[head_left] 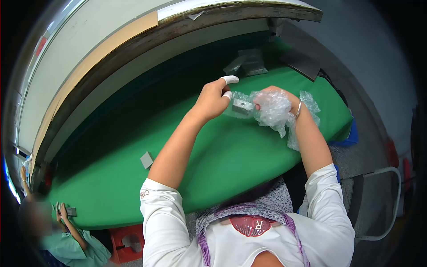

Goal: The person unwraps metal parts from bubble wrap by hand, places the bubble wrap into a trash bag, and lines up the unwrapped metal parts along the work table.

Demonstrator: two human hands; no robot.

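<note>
And across the whole scene ran the green desk [227,153], with a co-worker [86,251] in a green top down at 8 o'clock, both of that person's hands near the desk's edge. Up at 12 o'clock came the left hand [211,100], thumb and forefinger parted, the thumb right by the near end of the packet; whether the other fingers gripped anything, I could not tell! Over at 2 o'clock the right hand [291,99] was closed on a crumpled bunch of bubble wrap [272,109], which spilled past the wrist. Clear packets [254,62] lay farther off at 1 o'clock. Between the hands, just past 1 o'clock, there it was: the wrapped block [242,106], grey inside its clear film, a right fingertip at its far end. A bare grey block [146,160] sat at 8 o'clock, just beside the left forearm. White finger covers [230,80] capped the left thumb and forefinger. The step in hand looked like working the wrap around that block, and the next move seemed to call for a firm left pinch and tidy folding of the loose wrap
</note>
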